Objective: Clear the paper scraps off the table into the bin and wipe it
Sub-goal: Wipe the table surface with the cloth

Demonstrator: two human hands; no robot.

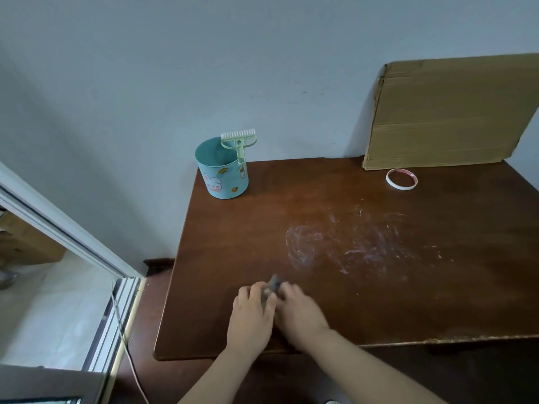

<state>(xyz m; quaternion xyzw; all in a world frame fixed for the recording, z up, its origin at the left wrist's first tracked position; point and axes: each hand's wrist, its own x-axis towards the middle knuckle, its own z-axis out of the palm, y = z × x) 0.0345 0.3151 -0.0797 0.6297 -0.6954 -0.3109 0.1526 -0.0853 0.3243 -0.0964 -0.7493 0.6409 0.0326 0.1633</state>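
My left hand (252, 313) and my right hand (300, 312) lie side by side near the front left of the brown wooden table (379, 310). Between their fingers they hold a small grey-blue object (272, 284), blurred, perhaps a cloth or wipe. A whitish smear (344, 246) spreads over the middle of the table. The light blue bin (223, 170) with cartoon pictures stands at the table's back left corner. A green little brush (238, 141) hangs on its rim. No paper scraps show on the tabletop.
A flat cardboard sheet (449, 112) leans against the wall at the back right. A white and red ring (401, 178) lies in front of it. A sliding door frame (87, 258) and a thin cord (125, 339) are left of the table.
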